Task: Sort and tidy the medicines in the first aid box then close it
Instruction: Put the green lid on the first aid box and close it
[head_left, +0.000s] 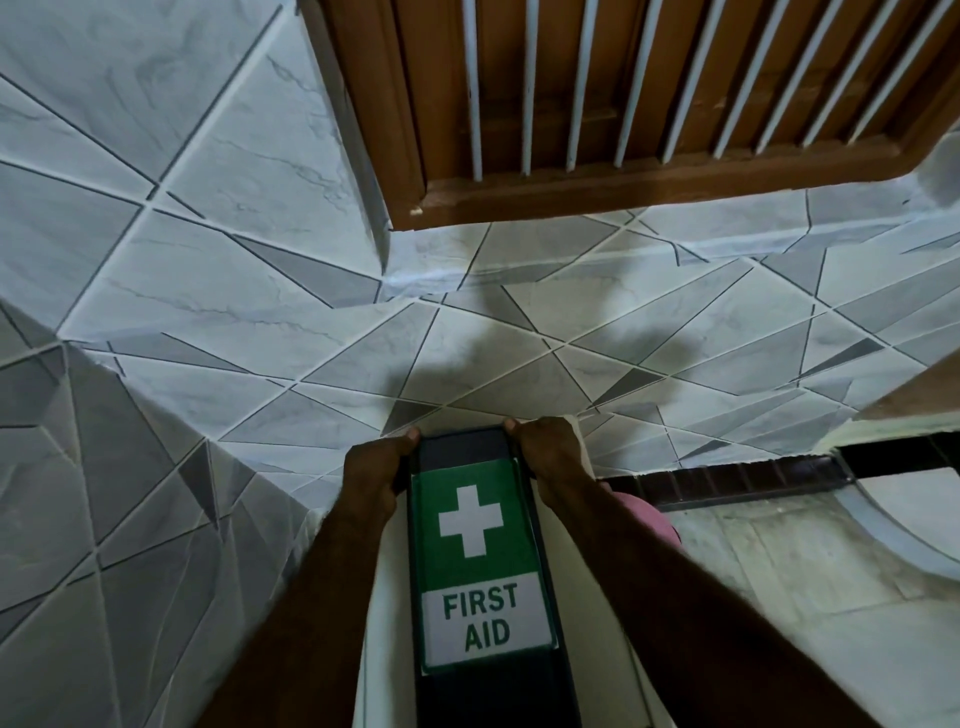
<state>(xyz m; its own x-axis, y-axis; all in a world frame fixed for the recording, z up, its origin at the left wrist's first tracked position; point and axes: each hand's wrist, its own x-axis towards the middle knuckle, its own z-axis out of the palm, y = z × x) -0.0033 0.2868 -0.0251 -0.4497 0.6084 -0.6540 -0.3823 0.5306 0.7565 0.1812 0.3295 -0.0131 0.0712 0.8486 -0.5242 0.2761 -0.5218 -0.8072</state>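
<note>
Glossy marbled tiles (270, 291), brown wooden louvred frame (571, 192).

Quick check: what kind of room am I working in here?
Probably a tiled room in a home: grey patterned tiles cover floor and wall, and a slatted wooden door stands ahead.

A brown wooden window frame (571, 192) with pale vertical bars (528, 88) fills the top of the view. Left of it and below it spread grey and white marbled tiles (249, 270) cut by slanting lines, with a soft shadow lying under the frame. Lower right of the frame runs a dark brown tile band (727, 480), with a pale mottled surface (779, 571) beneath it
</note>
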